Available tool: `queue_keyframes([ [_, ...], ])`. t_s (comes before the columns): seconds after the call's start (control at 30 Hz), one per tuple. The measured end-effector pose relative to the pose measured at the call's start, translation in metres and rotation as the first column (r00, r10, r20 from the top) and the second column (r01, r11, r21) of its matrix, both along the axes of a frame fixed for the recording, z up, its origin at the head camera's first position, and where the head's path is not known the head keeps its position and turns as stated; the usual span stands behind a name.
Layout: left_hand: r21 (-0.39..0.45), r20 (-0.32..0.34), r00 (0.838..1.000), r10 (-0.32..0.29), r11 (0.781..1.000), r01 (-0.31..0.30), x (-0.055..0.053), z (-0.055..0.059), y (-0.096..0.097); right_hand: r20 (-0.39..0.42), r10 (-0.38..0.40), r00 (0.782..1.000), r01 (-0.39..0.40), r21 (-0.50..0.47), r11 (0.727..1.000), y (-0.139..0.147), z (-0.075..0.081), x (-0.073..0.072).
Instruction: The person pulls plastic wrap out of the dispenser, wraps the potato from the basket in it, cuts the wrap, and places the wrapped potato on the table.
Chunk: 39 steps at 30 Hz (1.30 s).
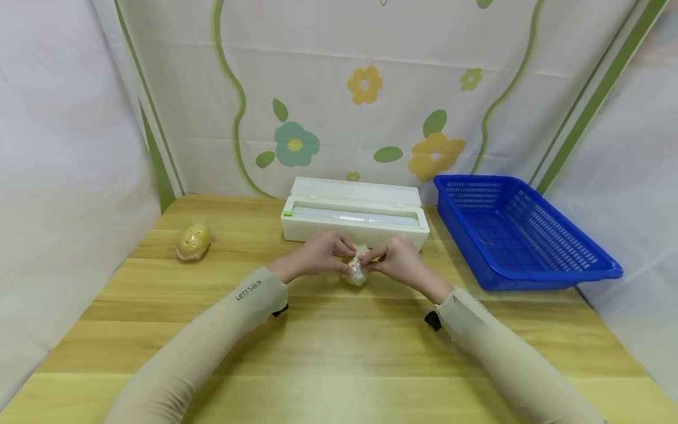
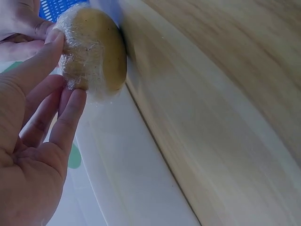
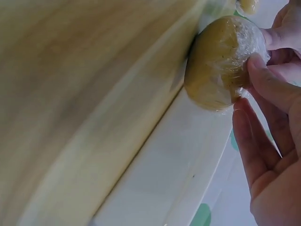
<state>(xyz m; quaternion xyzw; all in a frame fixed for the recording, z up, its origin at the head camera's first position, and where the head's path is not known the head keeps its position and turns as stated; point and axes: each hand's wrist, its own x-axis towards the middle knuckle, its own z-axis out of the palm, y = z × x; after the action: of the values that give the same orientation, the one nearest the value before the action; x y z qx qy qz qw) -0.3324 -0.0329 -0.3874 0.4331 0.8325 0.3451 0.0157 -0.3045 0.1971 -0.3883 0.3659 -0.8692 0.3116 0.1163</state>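
A yellow potato (image 2: pixel 113 52) sits on the table between both hands, close in front of a long white box (image 1: pixel 355 228). Clear plastic wrap (image 2: pixel 77 56) covers it, bunched up on top. With thumb and fingertips, my left hand (image 1: pixel 321 253) pinches the gathered wrap from the left side. From the other side my right hand (image 1: pixel 401 260) pinches the same crumpled wrap, its thumb pressed on top in the right wrist view. The potato is mostly hidden by wrap and fingers in the head view.
Another wrapped potato (image 1: pixel 193 240) lies at the left of the wooden table (image 1: pixel 328 353). The white box has its lid up, a roll (image 1: pixel 355 217) inside and a green tab at its left end. A blue plastic basket (image 1: pixel 551 275) stands at the right.
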Motion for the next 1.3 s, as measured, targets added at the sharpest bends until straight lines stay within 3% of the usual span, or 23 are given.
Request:
queue_keyframes([
  [0.23, -0.031, -0.139, 0.99, -0.031, 0.999, 0.027, 0.003, -0.003, -0.006, -0.028, 0.126, 0.992, -0.126, -0.015, 0.992, 0.008, -0.005, -0.002],
  [0.43, 0.007, -0.206, 0.978, 0.032, 0.999, -0.032, 0.002, -0.007, -0.017, 0.007, 0.167, 0.986, -0.168, 0.058, 0.984, 0.013, -0.008, -0.005],
  [0.53, -0.038, -0.225, 0.974, 0.039, 0.998, -0.049, 0.0, -0.007, -0.021, 0.003, 0.18, 0.984, -0.18, 0.087, 0.98, 0.009, -0.008, -0.007],
  [0.73, -0.151, -0.144, 0.989, 0.018, 0.988, -0.04, -0.003, -0.007, -0.017, 0.017, 0.145, 0.989, -0.146, 0.078, 0.986, 0.001, -0.005, -0.011],
  [0.9, -0.16, -0.1, 0.992, 0.072, 0.983, -0.088, -0.004, -0.007, -0.011, 0.172, 0.116, 0.978, -0.108, -0.051, 0.993, -0.001, -0.003, -0.013],
  [1.03, -0.102, -0.006, 0.996, 0.088, 0.991, -0.088, 0.0, -0.006, -0.011, 0.293, 0.091, 0.952, -0.06, -0.116, 0.991, -0.003, 0.001, -0.009],
  [1.17, -0.012, 0.097, 0.994, 0.042, 0.999, -0.041, 0.007, -0.011, -0.014, 0.394, 0.063, 0.917, -0.009, -0.137, 0.99, -0.003, 0.003, -0.002],
  [1.3, 0.011, 0.201, 0.979, 0.017, 1.0, -0.02, 0.017, -0.012, -0.016, 0.518, 0.085, 0.851, 0.028, -0.206, 0.978, -0.003, 0.001, 0.004],
])
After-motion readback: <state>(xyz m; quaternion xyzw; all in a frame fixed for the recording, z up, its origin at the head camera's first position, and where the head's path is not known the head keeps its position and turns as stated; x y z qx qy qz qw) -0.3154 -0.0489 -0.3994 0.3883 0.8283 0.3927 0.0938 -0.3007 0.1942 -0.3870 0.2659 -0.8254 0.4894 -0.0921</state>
